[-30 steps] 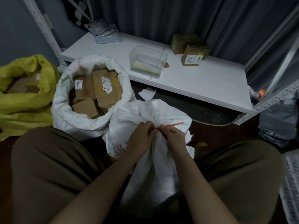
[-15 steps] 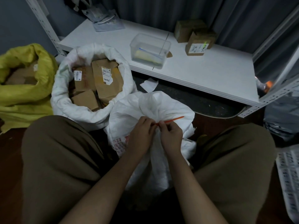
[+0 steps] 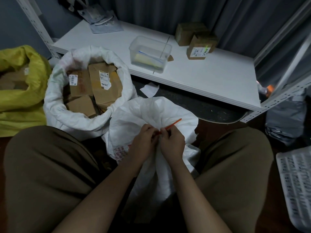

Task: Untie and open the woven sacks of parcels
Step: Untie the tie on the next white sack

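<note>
A tied white woven sack (image 3: 134, 118) stands on the floor between the knees of a seated person in brown trousers (image 3: 50, 165). Its neck is gathered into a bunch and bound by an orange cable tie (image 3: 173, 123), whose free tail sticks up and to the right of the sack's bunched neck. Both hands meet at that neck: the left hand (image 3: 143, 145) has its fingers curled around the gathered fabric and the base of the tie, and the right hand (image 3: 173, 143) pinches the tie just beside it, fingers bent tight. Red printing shows on the sack's side below the left hand.

Touching the tied sack on its left is an open white woven sack (image 3: 55, 111), its rim rolled down, filled with cardboard parcels (image 3: 101, 88) bearing shipping labels. Further left of the tied sack lies a yellow woven sack (image 3: 25, 101), also open, with brown parcels inside.

Behind the tied sack runs a low white shelf (image 3: 210, 81) on a slotted metal frame. On it sit a clear plastic tub (image 3: 149, 54), two small cardboard boxes (image 3: 200, 46) to the right of the tub, and grey mailer bags (image 3: 104, 22) at the far left corner. A scrap of white paper (image 3: 149, 89) lies on the floor between the tied sack and the shelf.
</note>
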A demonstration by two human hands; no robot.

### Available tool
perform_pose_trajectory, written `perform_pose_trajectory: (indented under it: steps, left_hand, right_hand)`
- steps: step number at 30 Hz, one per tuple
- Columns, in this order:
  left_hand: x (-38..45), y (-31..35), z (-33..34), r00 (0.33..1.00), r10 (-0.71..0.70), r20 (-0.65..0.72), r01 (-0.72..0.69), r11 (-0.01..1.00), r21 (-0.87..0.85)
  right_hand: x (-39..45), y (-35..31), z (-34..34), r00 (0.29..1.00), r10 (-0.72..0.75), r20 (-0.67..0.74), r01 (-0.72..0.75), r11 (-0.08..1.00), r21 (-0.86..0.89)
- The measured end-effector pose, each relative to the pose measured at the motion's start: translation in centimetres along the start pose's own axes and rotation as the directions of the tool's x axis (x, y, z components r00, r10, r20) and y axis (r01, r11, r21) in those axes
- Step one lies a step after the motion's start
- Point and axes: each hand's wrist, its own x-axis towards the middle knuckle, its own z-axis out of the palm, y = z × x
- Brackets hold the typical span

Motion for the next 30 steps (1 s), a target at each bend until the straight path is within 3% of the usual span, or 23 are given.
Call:
perform_pose_trajectory:
  steps: [8,15,23,30]
  left_hand:
    - [1.0,0.2,0.3,0.996,-0.025,0.090,0.021,0.999,0.042]
    - [1.1,0.3,0.0,0.987,0.017,0.158,-0.052,0.974,0.222]
    - [0.9,-0.6,0.3,0.993,-0.023,0.115,0.024,1.000,-0.006]
    - [1.0,-1.3,0.8,0.996,-0.044,0.074,0.052,0.993,-0.109]
  right_hand:
    - [0.3,1.0,-0.2,0.998,-0.062,0.003,0.062,0.996,-0.067]
    - [0.0,2.1,0.1,0.999,-0.032,-0.024,0.033,0.998,0.062]
    - [0.5,3.2,0.5,0.999,0.047,-0.017,-0.044,0.990,0.138]
    - [0.6,3.7,0.4,0.999,0.021,-0.024,-0.017,0.986,0.165]
